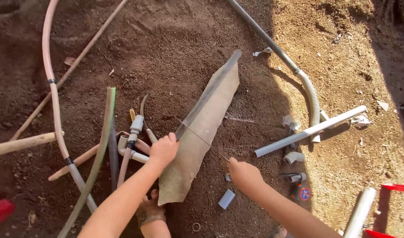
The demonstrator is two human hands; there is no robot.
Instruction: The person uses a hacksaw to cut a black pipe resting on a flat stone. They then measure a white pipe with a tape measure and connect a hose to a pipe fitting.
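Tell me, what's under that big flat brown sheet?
Brown soil shows all around the sheet, and a foot sticks out below its lower end. Whatever lies directly beneath the sheet is covered.

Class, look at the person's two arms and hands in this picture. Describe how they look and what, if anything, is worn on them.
Both arms are bare from the frame's lower edge to the fingers: no sleeves, gloves, watch or rings show. The left hand and right hand are each closed into a loose fist, and both forearms are slim. Sunlight falls on the forearms.
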